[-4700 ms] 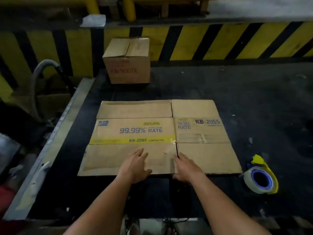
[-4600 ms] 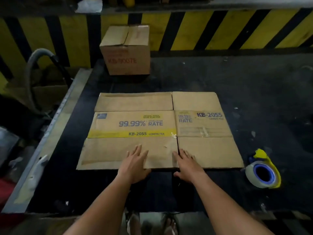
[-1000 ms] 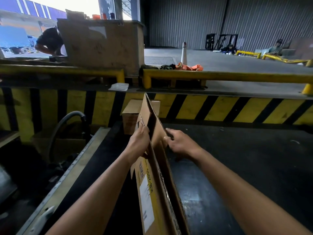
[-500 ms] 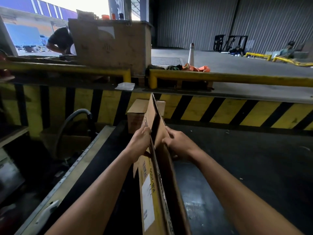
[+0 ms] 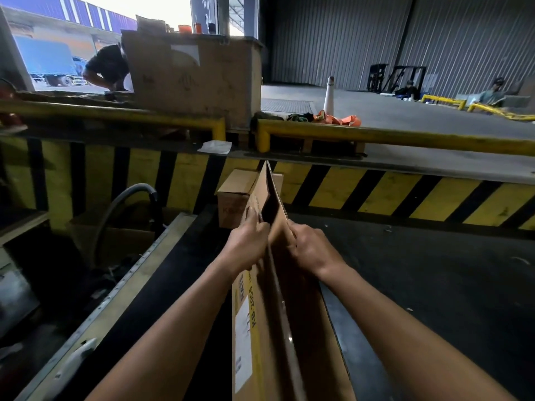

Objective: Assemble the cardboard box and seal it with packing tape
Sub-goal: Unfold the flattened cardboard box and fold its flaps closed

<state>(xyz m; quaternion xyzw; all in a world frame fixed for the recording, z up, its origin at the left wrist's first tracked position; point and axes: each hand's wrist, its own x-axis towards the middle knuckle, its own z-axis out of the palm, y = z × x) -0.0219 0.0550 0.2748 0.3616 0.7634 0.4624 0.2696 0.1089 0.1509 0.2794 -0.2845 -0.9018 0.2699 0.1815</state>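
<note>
the left hand (image 5: 246, 244) and right hand (image 5: 312, 250) each gripped one panel near the top of the flattened cardboard box (image 5: 292, 328), upright on edge over the dark tabletop (image 5: 419, 285), its panels slightly parted. its left face read "rate" and "kb-2055"; the white label's print was illegible and the box's lower end was cut off

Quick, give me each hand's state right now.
Left hand: grips the flattened cardboard box by its left panel.
Right hand: grips its right panel.
</note>
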